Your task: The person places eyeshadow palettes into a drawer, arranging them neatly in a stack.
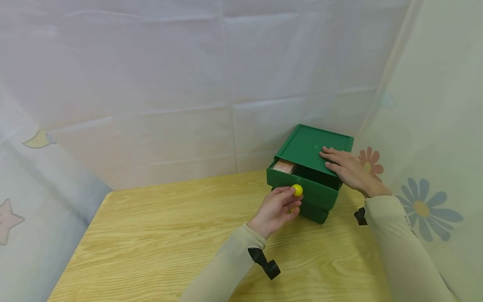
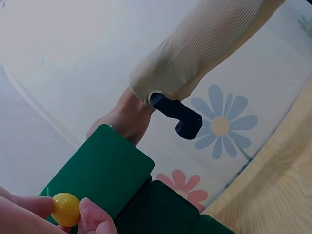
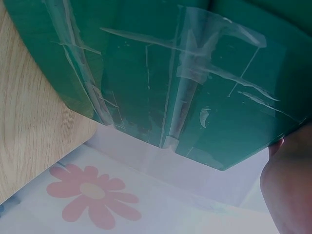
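Note:
A small green drawer box (image 1: 313, 144) stands at the back right of the wooden table (image 1: 158, 235). Its upper drawer (image 1: 302, 182) is pulled partway out, and something pinkish (image 1: 284, 166) lies inside. My left hand (image 1: 277, 209) pinches the drawer's yellow round knob (image 1: 297, 190), also seen as the yellow knob (image 2: 66, 209) between thumb and fingers (image 2: 95, 217). My right hand (image 1: 349, 167) lies flat, fingers straight, on the box top (image 2: 105, 165). The right wrist view shows the green box side (image 3: 161, 73) with clear tape, and part of my right hand (image 3: 287, 185).
White cloth walls close in the table at the back and both sides; the right one carries flower prints (image 1: 420, 207). The box sits close to the back right corner. Bare wood stretches left and in front of the box.

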